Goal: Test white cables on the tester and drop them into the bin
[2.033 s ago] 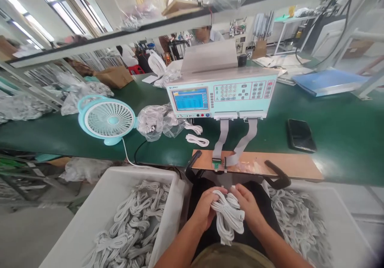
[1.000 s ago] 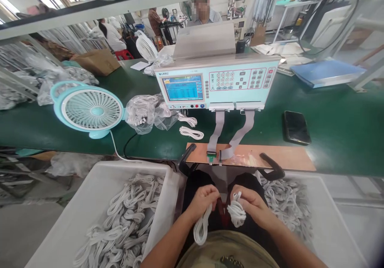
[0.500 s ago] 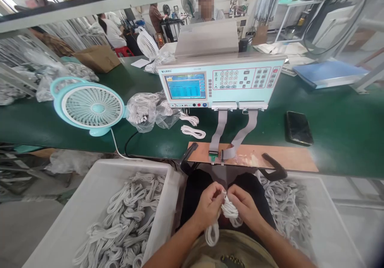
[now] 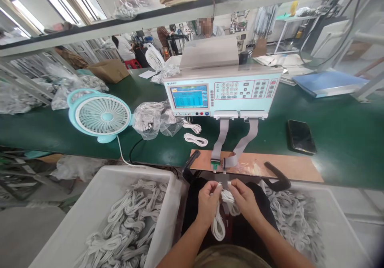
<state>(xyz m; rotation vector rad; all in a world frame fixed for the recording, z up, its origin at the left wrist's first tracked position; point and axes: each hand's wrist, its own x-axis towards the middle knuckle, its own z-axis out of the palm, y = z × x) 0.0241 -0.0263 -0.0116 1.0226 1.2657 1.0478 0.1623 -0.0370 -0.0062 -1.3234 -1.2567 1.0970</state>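
A bundled white cable (image 4: 219, 224) hangs between my two hands, above my lap. My left hand (image 4: 209, 202) is closed on one end of it, with a small connector at the fingertips. Opposite, my right hand (image 4: 244, 198) pinches the other white connector. The two connectors point up and are a little apart. Just beyond them, two small plugs on grey ribbon cables (image 4: 246, 138) stick out at the edge of a wooden board (image 4: 300, 169). Those ribbons run up to a tester (image 4: 246, 90) with a lit blue screen.
White bins of coiled cables stand at left (image 4: 99, 188) and right (image 4: 336, 216). Black clamps (image 4: 277, 178) hold the board. On the green table are a fan (image 4: 103, 116), bagged cables (image 4: 148, 118), two loose coils (image 4: 195, 140) and a phone (image 4: 301, 137). People are in the background.
My hands have moved slightly apart, and the connector ends now stand separate at the fingertips. The camera view has tilted up a little.
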